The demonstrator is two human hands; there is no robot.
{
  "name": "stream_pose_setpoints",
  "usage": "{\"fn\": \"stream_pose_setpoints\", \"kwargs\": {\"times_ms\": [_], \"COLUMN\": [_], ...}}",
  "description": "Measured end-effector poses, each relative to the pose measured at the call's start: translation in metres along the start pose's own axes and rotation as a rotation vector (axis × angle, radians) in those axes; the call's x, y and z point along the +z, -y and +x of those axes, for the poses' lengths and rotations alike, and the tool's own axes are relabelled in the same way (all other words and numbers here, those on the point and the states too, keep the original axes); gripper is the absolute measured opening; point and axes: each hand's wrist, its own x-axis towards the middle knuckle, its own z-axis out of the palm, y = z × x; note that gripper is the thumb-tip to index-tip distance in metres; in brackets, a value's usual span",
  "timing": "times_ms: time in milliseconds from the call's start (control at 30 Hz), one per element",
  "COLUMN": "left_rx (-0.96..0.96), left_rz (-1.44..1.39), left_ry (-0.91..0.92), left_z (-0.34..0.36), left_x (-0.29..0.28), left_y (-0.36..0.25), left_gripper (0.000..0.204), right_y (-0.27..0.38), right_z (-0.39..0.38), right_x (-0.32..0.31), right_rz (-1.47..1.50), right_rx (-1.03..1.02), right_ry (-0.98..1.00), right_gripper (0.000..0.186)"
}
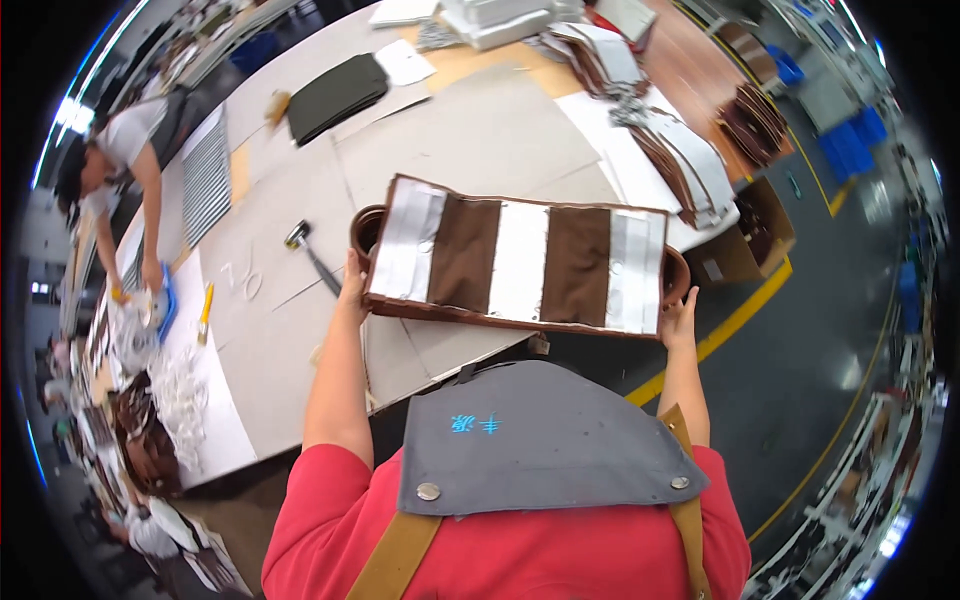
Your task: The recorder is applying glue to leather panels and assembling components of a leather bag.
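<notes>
I hold up a wide brown leather bag piece point(465, 250) over the near edge of the table, level and spread out between both hands. Its face shows brown fabric panels between white strips, and a curled brown leather loop sticks out at each end. My left hand point(354, 278) grips the left end, its fingers partly hidden behind the piece. At the opposite end, my right hand point(680, 320) is closed on the lower corner beside the loop. A hammer point(312, 255) lies on the table just left of the piece.
The round table point(460, 130) carries a dark green stack point(338, 98), a yellow-handled brush point(206, 312) and white cord bundles point(180, 400). Brown-and-white bag parts point(680, 160) are piled at right, near a cardboard box point(770, 225). A co-worker point(135, 140) leans over the left side.
</notes>
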Motion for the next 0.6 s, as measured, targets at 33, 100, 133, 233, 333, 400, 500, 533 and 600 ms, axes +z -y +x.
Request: {"fn": "stream_pose_setpoints", "kwargs": {"times_ms": [33,100,133,233,333,400,500,533,600], "left_rx": [-0.018,-0.063,-0.085,-0.103,-0.092,0.011,-0.036,-0.070,-0.010], "left_rz": [-0.047,-0.112,-0.132,-0.167,-0.210,-0.112,-0.215,-0.271,-0.292], "left_ry": [-0.060,-0.136,-0.158,-0.194,-0.181,-0.270,-0.320,-0.267,-0.219], "left_z": [-0.003,0.001,0.003,0.013,0.003,-0.016,-0.005,0.001,-0.015], "left_x": [-0.006,-0.017,-0.023,-0.018,-0.013,0.017,0.003,-0.006,0.032], "left_y": [0.002,0.008,0.010,0.011,0.003,-0.016,-0.012,-0.006,-0.027], "left_gripper": [0.079,0.080,0.080,0.080,0.081,0.083,0.086,0.085,0.073], "right_y": [-0.004,-0.004,0.001,0.002,0.003,0.003,0.005,0.005,0.006], "right_z": [0.003,0.005,0.004,0.023,0.008,0.016,0.033,0.036,0.036], "right_x": [0.016,0.050,0.069,0.052,0.076,0.065,0.053,0.051,0.048], "right_rz": [0.036,0.001,-0.089,0.031,-0.002,0.015,-0.059,-0.145,-0.015], "right_rx": [-0.062,-0.248,-0.205,-0.145,-0.153,-0.148,-0.191,-0.245,-0.105], "right_ry": [0.069,0.300,0.225,0.290,0.205,0.223,0.351,0.440,0.384], "right_gripper": [0.065,0.043,0.037,0.035,0.034,0.035,0.036,0.036,0.035]}}
